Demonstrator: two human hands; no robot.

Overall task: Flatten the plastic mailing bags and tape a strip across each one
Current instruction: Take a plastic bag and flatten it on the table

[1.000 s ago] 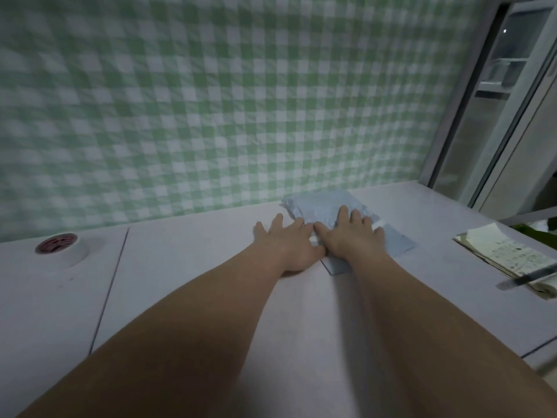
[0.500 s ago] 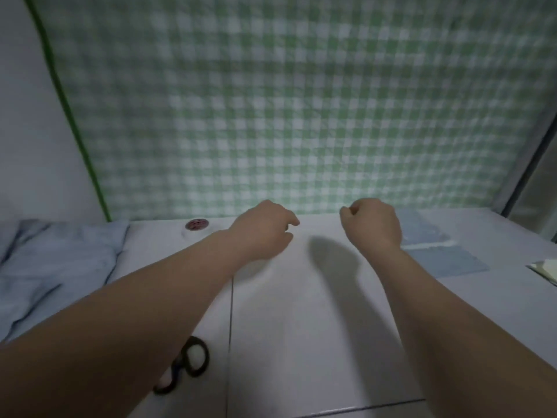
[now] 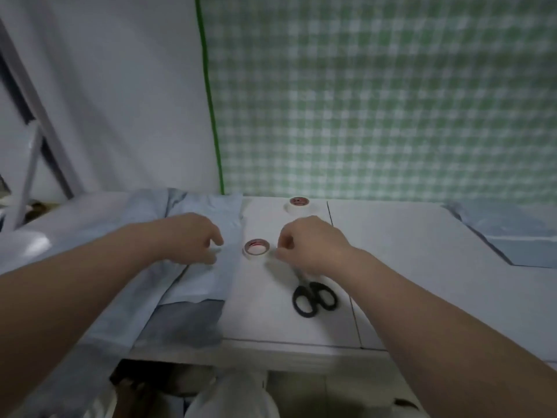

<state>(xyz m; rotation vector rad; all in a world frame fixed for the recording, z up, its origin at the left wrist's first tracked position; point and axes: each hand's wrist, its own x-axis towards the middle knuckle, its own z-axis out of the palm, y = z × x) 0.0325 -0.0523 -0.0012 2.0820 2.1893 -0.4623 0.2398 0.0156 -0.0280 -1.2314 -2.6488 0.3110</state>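
Observation:
A pile of light blue plastic mailing bags (image 3: 208, 282) lies on the left of the white table (image 3: 407, 267), with the front one hanging over the near edge. My left hand (image 3: 193, 236) hovers over the top bag with its fingers loosely curled, fingertips at the bag's surface. A white tape roll (image 3: 256, 248) lies flat just right of the pile. My right hand (image 3: 310, 245) is beside that roll, fingers loosely curled and fingertips at its right rim. Neither hand plainly grips anything. More blue bags (image 3: 512, 236) lie flat at the far right.
A second tape roll (image 3: 299, 203) sits near the wall behind my right hand. Black scissors (image 3: 313, 297) lie under my right wrist, handles toward me. A green checked cloth (image 3: 376, 101) covers the wall behind the table. A metal frame (image 3: 33, 152) stands at the far left.
My view has swung left, away from the flattened bags. Both hands left those bags and moved left, the left over the bag pile and the right to the nearer tape roll.

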